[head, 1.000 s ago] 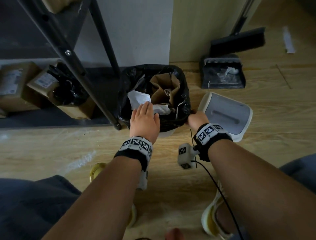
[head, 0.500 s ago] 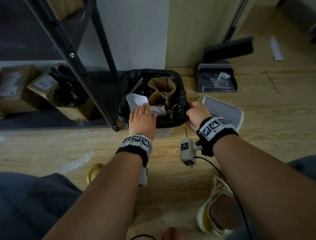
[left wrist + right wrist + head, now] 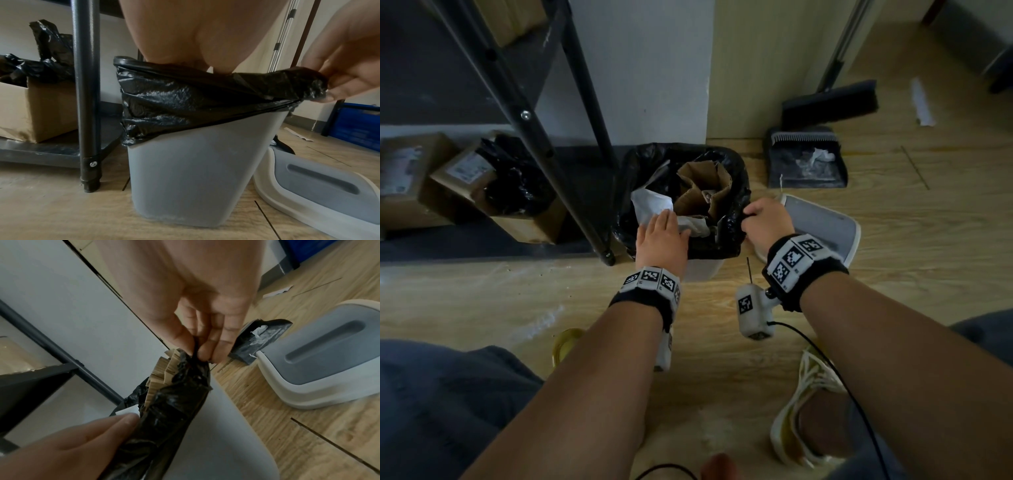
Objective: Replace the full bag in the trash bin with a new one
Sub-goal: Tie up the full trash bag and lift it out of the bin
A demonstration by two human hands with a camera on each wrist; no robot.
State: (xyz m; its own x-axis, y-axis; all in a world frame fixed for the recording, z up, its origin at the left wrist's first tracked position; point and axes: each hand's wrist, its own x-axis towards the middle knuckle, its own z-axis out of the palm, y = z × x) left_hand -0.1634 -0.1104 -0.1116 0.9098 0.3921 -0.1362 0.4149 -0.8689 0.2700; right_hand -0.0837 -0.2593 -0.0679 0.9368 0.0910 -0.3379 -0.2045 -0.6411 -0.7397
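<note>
A grey trash bin [image 3: 195, 170] stands on the wood floor, lined with a black trash bag [image 3: 732, 192] folded over its rim and stuffed with brown cardboard [image 3: 702, 192] and white paper [image 3: 650, 205]. My left hand [image 3: 662, 229] lies flat on the paper at the near side, fingers straight. My right hand [image 3: 756, 219] pinches the bag's edge at the bin's right side. In the left wrist view the right hand [image 3: 339, 78] has that edge of the bag [image 3: 185, 100] lifted off the rim. The right wrist view shows its fingers [image 3: 224, 337] bunched on the black film [image 3: 174, 410].
The bin's grey-and-white lid [image 3: 822, 226] lies on the floor right of the bin. A black shelf leg [image 3: 585, 171] stands just left of it, with cardboard boxes [image 3: 410, 178] behind. A dustpan [image 3: 806, 161] and broom [image 3: 828, 102] sit at the back right. My shoe [image 3: 801, 404] is near.
My right hand rose from low beside the bin to the rim and took hold of the bag's edge. My left hand stayed on the trash.
</note>
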